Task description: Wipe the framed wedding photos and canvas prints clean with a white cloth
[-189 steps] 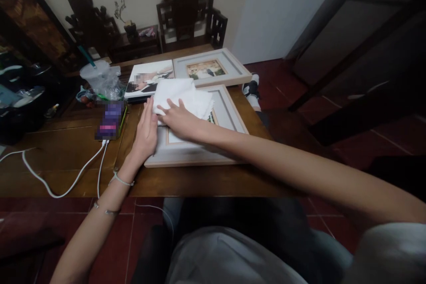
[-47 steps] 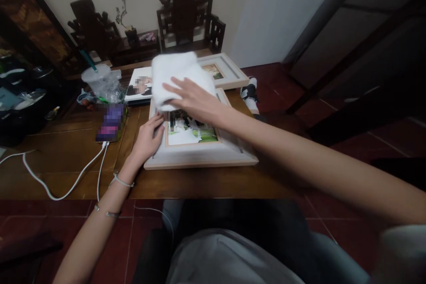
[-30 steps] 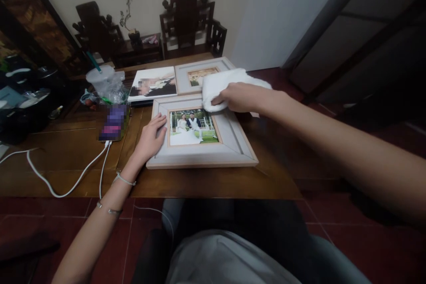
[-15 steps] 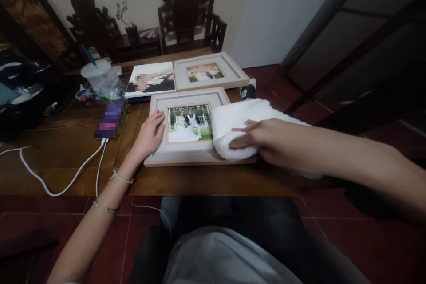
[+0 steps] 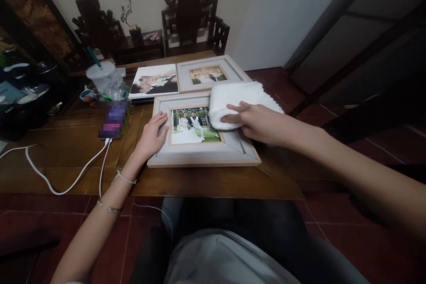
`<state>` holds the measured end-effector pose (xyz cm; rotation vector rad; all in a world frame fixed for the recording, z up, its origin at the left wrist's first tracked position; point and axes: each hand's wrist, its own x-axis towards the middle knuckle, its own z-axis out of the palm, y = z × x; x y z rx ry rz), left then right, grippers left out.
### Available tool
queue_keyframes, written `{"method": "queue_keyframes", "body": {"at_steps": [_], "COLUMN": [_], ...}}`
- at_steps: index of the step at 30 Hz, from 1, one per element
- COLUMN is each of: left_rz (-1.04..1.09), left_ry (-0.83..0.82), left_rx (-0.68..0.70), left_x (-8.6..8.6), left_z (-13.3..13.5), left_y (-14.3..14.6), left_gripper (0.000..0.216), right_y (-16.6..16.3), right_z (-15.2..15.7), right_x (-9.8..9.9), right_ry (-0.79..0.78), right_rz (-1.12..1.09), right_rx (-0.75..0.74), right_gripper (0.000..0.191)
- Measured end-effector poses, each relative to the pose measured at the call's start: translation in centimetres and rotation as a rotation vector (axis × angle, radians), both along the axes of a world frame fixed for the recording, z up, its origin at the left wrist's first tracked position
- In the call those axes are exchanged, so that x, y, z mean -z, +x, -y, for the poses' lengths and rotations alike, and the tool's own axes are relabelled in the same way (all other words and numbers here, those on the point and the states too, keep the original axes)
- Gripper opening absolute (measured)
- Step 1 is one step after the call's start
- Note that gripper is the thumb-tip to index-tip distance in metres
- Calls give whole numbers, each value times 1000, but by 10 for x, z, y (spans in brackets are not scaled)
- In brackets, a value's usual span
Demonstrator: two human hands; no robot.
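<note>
The right hand (image 5: 254, 120) has its grip on a folded white plush cloth (image 5: 241, 97), its fingers pressing the cloth's near-left edge and its forearm reaching in from the right. The cloth lies over the far-right part of a pale, wood-edged rectangular picture frame (image 5: 199, 157) with a wide light-grey mat, hiding its far-right corner and overlapping the right border of the photo of two seated people (image 5: 186, 131). How firmly the cloth bears on the frame cannot be told.

The left hand (image 5: 151, 137) grasps nothing; it rests palm down, with its fingers lightly spread, on the frame's left side, just beside the photo. The frame lies flat on a brown wooden surface (image 5: 186, 182), near the edge closest to the person, and its long axis seems to run left to right between the two hands. The left hand touches the left side directly, while the right hand is nearer the right side, with the cloth in between. From the right grip, the photo and most of the uncovered frame lie to the left and toward the person.

Just behind lie a second pale picture frame (image 5: 184, 75) and, to its left, a white-edged photo panel (image 5: 140, 73). Farther left are a phone with a blurred screen (image 5: 115, 120) and white charging cables (image 5: 60, 193).
</note>
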<state>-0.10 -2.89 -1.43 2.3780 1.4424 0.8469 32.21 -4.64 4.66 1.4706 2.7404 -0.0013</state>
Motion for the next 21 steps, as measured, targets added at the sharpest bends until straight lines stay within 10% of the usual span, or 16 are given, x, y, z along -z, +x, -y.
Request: {"method": "queue_keyframes", "body": {"at_steps": [10, 16, 21], "left_rz": [4, -3, -11], "left_ry": [-9, -10, -9], "left_rx": [1, 2, -8], "left_x": [-3, -2, -4], "left_z": [2, 1, 2], "left_y": [1, 1, 1], "left_gripper": [40, 40, 41], "right_y": [18, -1, -26], "right_z": [71, 17, -40], "right_x": [-25, -41, -14], "right_ry": [-193, -40, 200], "right_rz": [-190, -131, -19], "right_rx": [-190, -102, -91], "right_gripper": [61, 74, 72]}}
